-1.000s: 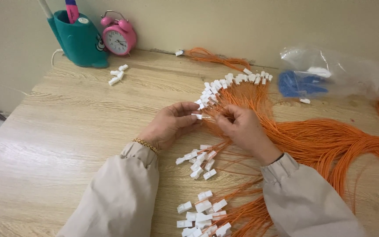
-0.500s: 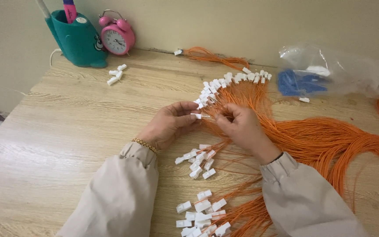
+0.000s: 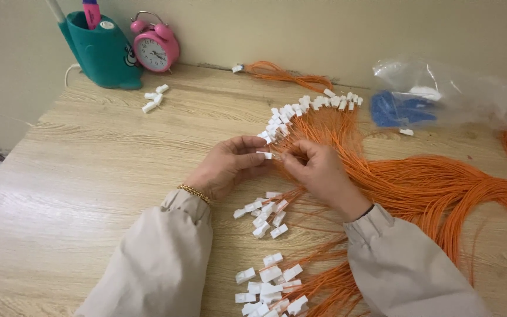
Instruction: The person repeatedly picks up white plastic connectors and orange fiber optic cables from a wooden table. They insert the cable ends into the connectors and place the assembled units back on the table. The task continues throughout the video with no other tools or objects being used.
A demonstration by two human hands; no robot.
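My left hand (image 3: 227,166) pinches a small white plastic connector (image 3: 267,155) between thumb and fingers. My right hand (image 3: 317,172) faces it, fingertips closed on thin orange wire (image 3: 286,157) right at the connector. Both hands hover over the middle of the wooden table (image 3: 89,176). A big fanned bundle of orange wires (image 3: 441,188) lies under and to the right of my right hand. White-tipped wire ends (image 3: 300,108) lie just beyond my hands. More white connectors on wires lie near my wrists (image 3: 262,214) and by the front edge (image 3: 268,285).
A teal pen holder (image 3: 101,53) and a pink alarm clock (image 3: 155,50) stand at the back left against the wall. A few loose white connectors (image 3: 154,100) lie near them. A clear plastic bag with blue parts (image 3: 435,97) rests at the back right.
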